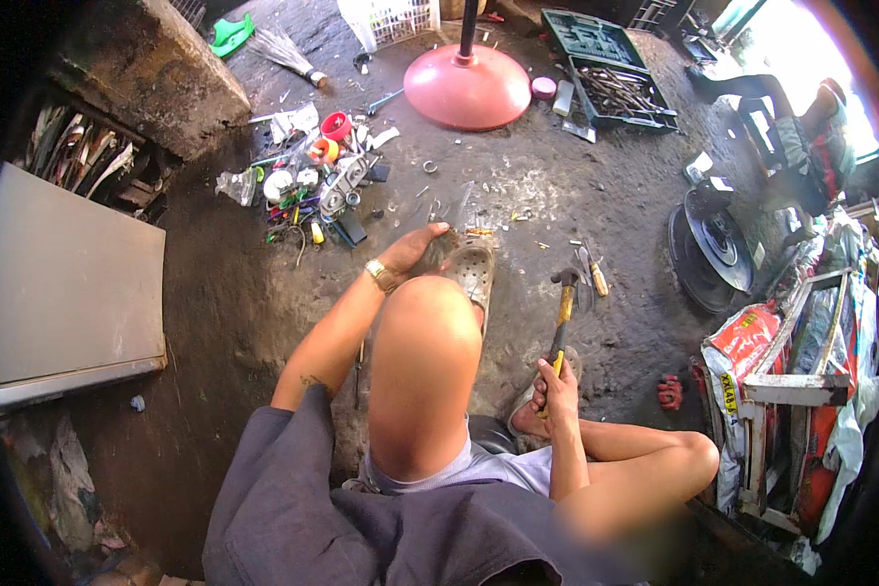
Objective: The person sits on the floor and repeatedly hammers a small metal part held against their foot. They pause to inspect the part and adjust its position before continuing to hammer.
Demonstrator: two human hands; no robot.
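Observation:
My right hand grips a hammer by its yellow and black handle, with the dark head raised away from me. My left hand, with a gold watch at its wrist, reaches past my raised knee beside my beige clog. Its fingers curl down by a dark, greyish object, too unclear to name, partly hidden by the hand. Small metal bits and brass-coloured pieces lie on the ground just beyond. A wooden-handled tool rests right of the hammer head.
Mixed parts and tools pile up at far left. A pink round stand base and an open green toolbox stand at the back. Black reels, a metal frame with sacks and another person are on the right.

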